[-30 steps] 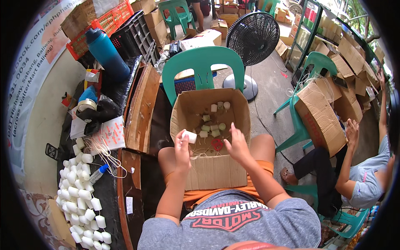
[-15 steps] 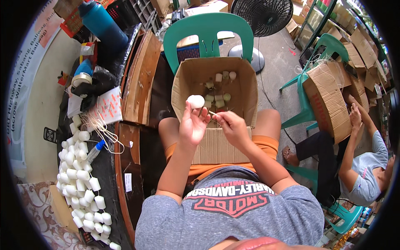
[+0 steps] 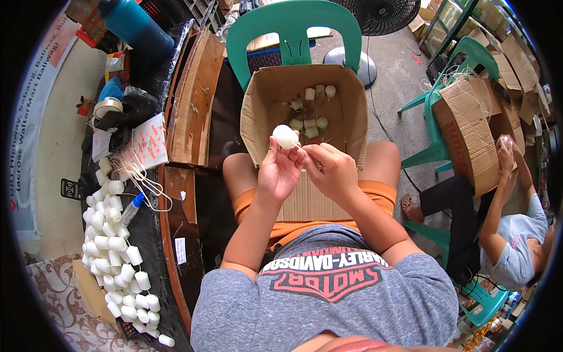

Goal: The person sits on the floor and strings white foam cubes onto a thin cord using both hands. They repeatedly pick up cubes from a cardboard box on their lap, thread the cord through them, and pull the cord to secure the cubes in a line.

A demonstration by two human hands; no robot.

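My left hand point(image 3: 279, 179) is closed round a white candle point(image 3: 285, 136), its rounded end facing up. My right hand point(image 3: 334, 171) meets it from the side, thumb and forefinger pinching a thin pale wick point(image 3: 298, 147) at the candle's lower edge. Both hands are above an open cardboard box point(image 3: 311, 202) between my knees. Several short candles point(image 3: 310, 125), some white and some greenish, lie inside the box. On the dark table to my left is a heap of white candles point(image 3: 111, 246), with a bundle of loose pale wicks point(image 3: 136, 175) just beyond it.
A green plastic chair point(image 3: 293, 19) stands behind the box, with a black fan point(image 3: 381, 13) beyond. A blue-capped tube point(image 3: 133, 209), tape roll point(image 3: 108, 108) and blue bottle point(image 3: 138, 32) sit on the table. At right, another person point(image 3: 513, 249) works beside a cardboard box point(image 3: 466, 135).
The candle has turned and come slightly right and nearer my right hand, which has closed in against it. The whole view has shifted a little. The other person's hands have moved.
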